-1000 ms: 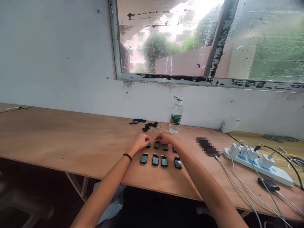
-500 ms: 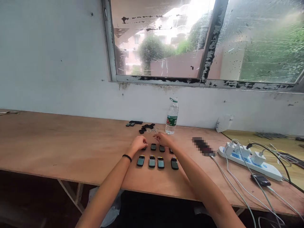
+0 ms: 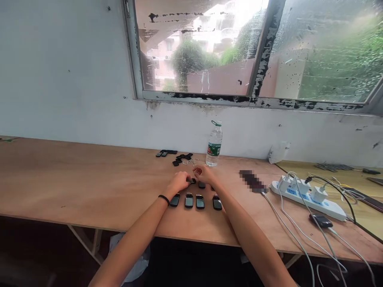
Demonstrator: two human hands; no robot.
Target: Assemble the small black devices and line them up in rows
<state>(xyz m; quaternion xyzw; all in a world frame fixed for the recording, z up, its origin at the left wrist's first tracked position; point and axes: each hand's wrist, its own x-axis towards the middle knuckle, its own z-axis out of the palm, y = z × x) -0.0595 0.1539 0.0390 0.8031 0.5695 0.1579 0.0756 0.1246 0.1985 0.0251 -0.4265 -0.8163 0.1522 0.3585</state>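
My left hand [image 3: 180,181], a black band round its wrist, is closed with its fingertips at a small black device with a screen [image 3: 193,181] in the back row. Just to the right, my right hand [image 3: 204,174] hovers above the row with fingers pinched; what they hold is too small to make out. Below it lies a second device [image 3: 202,185], and another is partly hidden by the right wrist. Several similar devices with grey screens [image 3: 188,201] form a front row nearer the table edge.
Behind the hands lie black parts [image 3: 178,160], tiny silvery pieces [image 3: 191,161] and more small black items [image 3: 162,154]. A water bottle [image 3: 213,149] stands by the wall. A white power strip [image 3: 309,201] with cables and a black gadget [image 3: 320,220] are on the right.
My left hand has moved right, from the leftmost device of the back row to the device beside it. My right hand stays nearly in place, fingers still pinched. The view has shifted slightly.
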